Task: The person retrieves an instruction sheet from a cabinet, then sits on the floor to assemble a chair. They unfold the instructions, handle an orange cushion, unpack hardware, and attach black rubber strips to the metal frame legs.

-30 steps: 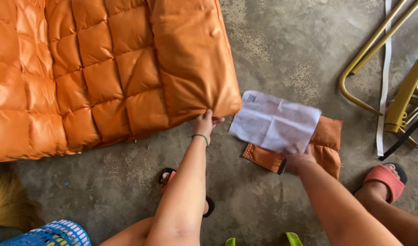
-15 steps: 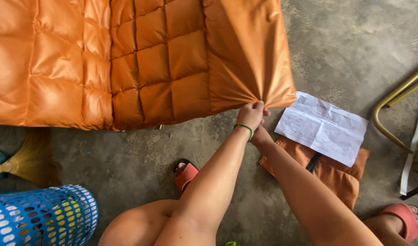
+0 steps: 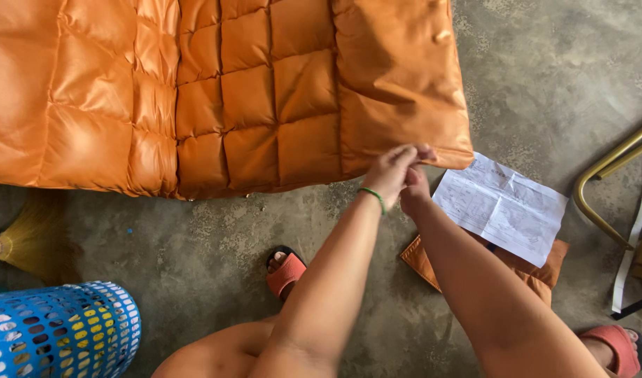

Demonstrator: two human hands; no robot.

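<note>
Quilt (image 3: pixel 223 91), orange, quilted squares, lay spread on the concrete floor (image 3: pixel 545 70), filling the frame's top-left; its near-right corner sat just above both hands. Both arms reached forward from the bottom edge, forearms nearly parallel, wrists meeting at that corner. Left hand (image 3: pixel 391 171), green band on wrist, fingers pinched together at the quilt's lower edge; looked closed on the fabric, though the actual grip was hard to see. Right hand (image 3: pixel 413 192) tucked behind and under the left, mostly hidden; couldn't tell if it held anything or how open it was. Right of the hands: white creased sheet (image 3: pixel 501 208), printed, rectangular, tilted, lying on a small orange pouch (image 3: pixel 524 269). Blue perforated basket (image 3: pixel 58 329) at bottom-left corner. Brass-coloured tube frame (image 3: pixel 608 168) at the right edge. Broom (image 3: pixel 23 241) at the left edge.
</note>
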